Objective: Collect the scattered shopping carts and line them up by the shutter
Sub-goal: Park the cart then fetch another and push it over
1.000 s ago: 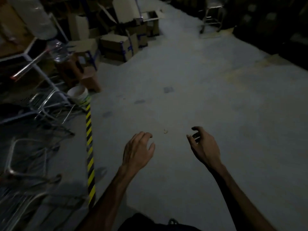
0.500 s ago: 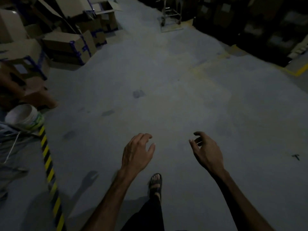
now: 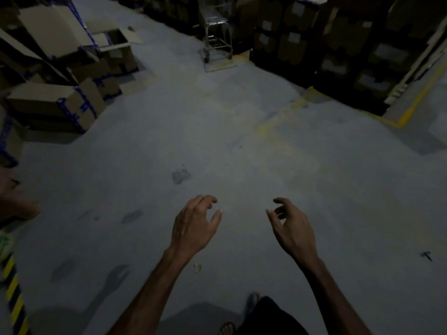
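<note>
Shopping cart (image 3: 216,37): one metal cart stands upright at the far end of the grey floor (image 3: 217,146), straight ahead of you, just beside the dark stacked boxes (image 3: 338,44) on the right. Your left hand (image 3: 193,226) and right hand (image 3: 294,228) hang in front of you, well apart from it, fingers loosely curled and holding nothing. Cardboard boxes (image 3: 60,105) sit along the left, a black-and-yellow striped strip (image 3: 14,298) at the lower left edge.

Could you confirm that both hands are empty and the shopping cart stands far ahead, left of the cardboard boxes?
Not quite: the head view shows the shopping cart right of the cardboard boxes. The left hand and right hand are indeed empty.
</note>
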### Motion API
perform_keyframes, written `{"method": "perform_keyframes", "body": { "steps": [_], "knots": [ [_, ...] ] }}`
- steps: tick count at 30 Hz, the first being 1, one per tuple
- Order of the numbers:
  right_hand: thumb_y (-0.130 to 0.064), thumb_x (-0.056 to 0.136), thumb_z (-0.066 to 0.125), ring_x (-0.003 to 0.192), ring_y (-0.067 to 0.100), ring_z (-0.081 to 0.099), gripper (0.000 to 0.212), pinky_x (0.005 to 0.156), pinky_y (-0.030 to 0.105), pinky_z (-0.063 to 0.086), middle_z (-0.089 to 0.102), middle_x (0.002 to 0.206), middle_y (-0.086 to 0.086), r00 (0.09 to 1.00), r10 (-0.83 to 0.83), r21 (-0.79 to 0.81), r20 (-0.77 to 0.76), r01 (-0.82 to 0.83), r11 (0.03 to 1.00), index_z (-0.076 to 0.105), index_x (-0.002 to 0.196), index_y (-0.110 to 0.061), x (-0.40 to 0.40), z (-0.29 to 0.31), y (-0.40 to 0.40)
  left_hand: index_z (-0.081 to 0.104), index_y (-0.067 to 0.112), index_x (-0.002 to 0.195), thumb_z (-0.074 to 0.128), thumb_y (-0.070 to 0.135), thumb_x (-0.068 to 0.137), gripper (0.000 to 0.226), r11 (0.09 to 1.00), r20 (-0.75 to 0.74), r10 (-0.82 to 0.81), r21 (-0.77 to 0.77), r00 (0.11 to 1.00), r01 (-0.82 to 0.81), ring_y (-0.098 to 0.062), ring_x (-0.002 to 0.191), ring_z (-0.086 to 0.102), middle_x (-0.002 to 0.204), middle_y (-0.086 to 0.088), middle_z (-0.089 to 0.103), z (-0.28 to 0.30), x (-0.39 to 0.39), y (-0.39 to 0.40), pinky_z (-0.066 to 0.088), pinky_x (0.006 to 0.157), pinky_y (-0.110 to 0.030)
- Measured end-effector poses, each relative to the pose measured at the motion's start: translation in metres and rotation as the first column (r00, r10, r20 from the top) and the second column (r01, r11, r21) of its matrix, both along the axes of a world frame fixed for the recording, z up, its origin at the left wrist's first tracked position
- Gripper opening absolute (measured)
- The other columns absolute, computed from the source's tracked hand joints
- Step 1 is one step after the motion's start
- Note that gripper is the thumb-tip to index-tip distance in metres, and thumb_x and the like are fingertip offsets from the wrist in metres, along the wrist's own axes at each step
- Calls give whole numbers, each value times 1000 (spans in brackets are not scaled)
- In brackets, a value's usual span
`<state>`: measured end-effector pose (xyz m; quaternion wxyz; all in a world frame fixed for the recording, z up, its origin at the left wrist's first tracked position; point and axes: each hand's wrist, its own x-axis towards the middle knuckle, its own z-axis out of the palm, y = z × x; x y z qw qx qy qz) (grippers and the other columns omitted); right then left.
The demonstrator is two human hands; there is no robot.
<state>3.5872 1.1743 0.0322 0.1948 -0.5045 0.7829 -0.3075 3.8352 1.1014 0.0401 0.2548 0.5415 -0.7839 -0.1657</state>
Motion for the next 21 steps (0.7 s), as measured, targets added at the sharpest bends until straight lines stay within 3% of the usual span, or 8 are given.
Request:
{"method": "perform_keyframes", "body": {
  "steps": [5,10,14,21],
  "knots": [
    [-47,101,64,94,14,68,36,81,39,58,69,100,-10,1000,-10,-16,18,10,1000,64,131,-28,-19,-15,-103,70,28,115,74,39,97,22,1000,-22,-3,25,1000,3,-15,91,63,101,12,65,-19,-25,-99,52,73,-33],
    [-47,102,63,94,12,68,35,80,39,59,71,105,-8,999,-20,-35,44,21,999,64,131,-28,-50,-28,-224,71,28,117,74,40,98,23,1000,27,-14,28,1000,13,-10,89,62,102,12,66,-31,-50,-212,48,70,-27],
    [-47,103,62,91,14,68,37,79,38,58,73,104,-5,997,-24,-29,69,26,999,65,133,-25,-78,-19,-338,72,25,117,75,37,97,24,999,53,4,39,999,-6,-14,91,65,102,10,68,-18,-67,-320,55,72,-31],
    [-49,102,63,93,15,68,38,82,38,58,72,101,-5,996,77,-17,53,-77,997,65,132,-26,-97,-4,-513,72,22,115,76,33,96,22,990,41,141,8,989,-141,-17,91,64,102,7,69,0,-77,-467,51,73,-30]
  ]
}}
